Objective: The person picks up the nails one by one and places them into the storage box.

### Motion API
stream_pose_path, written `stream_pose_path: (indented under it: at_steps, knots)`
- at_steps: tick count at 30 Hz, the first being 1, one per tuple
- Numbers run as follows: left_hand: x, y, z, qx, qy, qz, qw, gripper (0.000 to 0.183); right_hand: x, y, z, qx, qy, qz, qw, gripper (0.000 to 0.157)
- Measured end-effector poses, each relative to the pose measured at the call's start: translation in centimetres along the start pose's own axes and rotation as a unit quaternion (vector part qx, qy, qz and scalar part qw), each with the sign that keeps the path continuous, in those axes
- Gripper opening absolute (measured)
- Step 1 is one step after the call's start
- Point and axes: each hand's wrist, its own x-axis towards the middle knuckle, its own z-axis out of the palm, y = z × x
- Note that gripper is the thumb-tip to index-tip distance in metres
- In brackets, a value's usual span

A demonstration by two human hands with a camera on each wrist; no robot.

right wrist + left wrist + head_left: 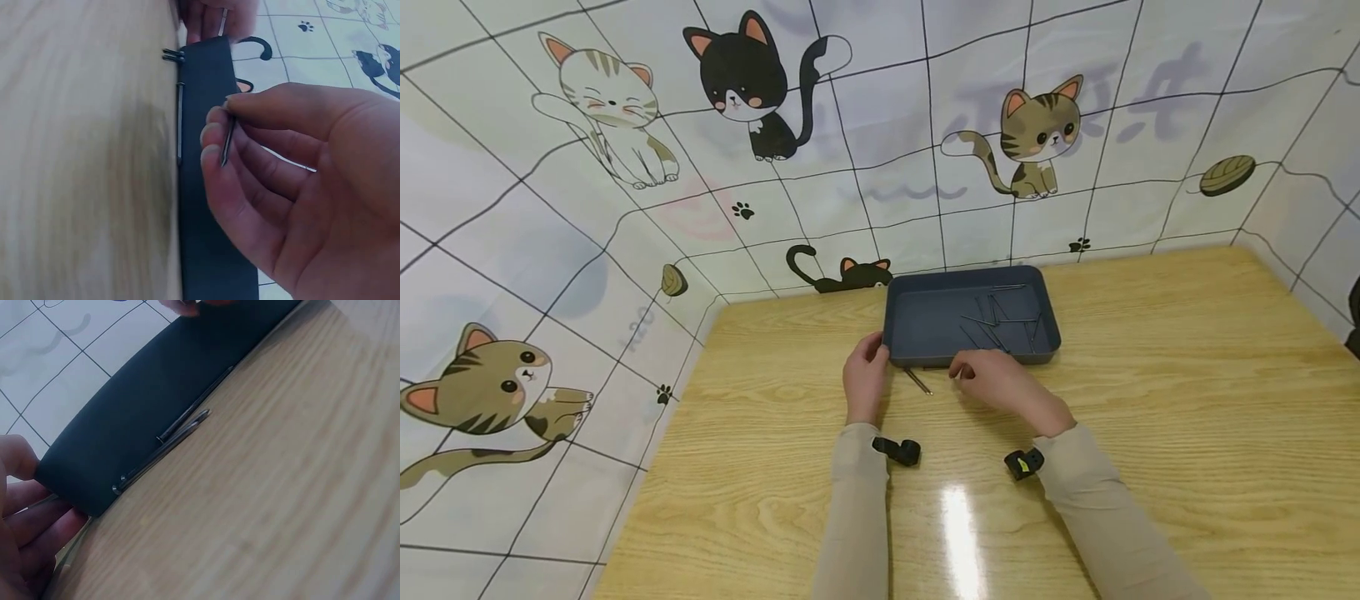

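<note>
A dark blue tray (pixel 925 321) lies on the table with several nails (pixel 996 312) scattered inside, mostly on its right side. My left hand (pixel 865 379) grips the tray's near left corner between thumb and fingers. A thin metallic strip (pixel 223 22) shows by that hand's fingers; whether it is held I cannot tell. Between thumb and fingertips, my right hand (pixel 294 175) pinches a nail (pixel 229 140) just outside the tray's near wall. Two nails (pixel 162 453) lie side by side on the table before the tray, and another nail (pixel 195 403) lies along its wall.
The wooden table (pixel 760 500) meets a cat-printed, grid-lined wall covering (pixel 895 150) behind the tray and at the left. A black object (pixel 1354 321) shows at the right edge. Both wrists carry small black cameras (pixel 1024 463).
</note>
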Motion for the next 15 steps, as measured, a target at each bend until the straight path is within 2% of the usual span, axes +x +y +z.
stream_pose_path:
  at_steps: [7,12,15]
  knots:
    - [-0.1,0.0,0.2,-0.001,-0.004,0.001,1.0000,0.030,-0.1,0.7,-1.9,0.063,0.027,0.011,0.998,0.024]
    - [-0.1,0.1,-0.1,-0.001,0.003,-0.005,1.0000,0.031,0.2,0.9,-3.3,0.138,0.034,0.011,0.990,0.024]
    - [-0.1,0.1,-0.3,-0.002,0.001,-0.005,1.0000,0.031,0.6,0.9,-4.1,0.157,0.048,0.008,0.986,0.027]
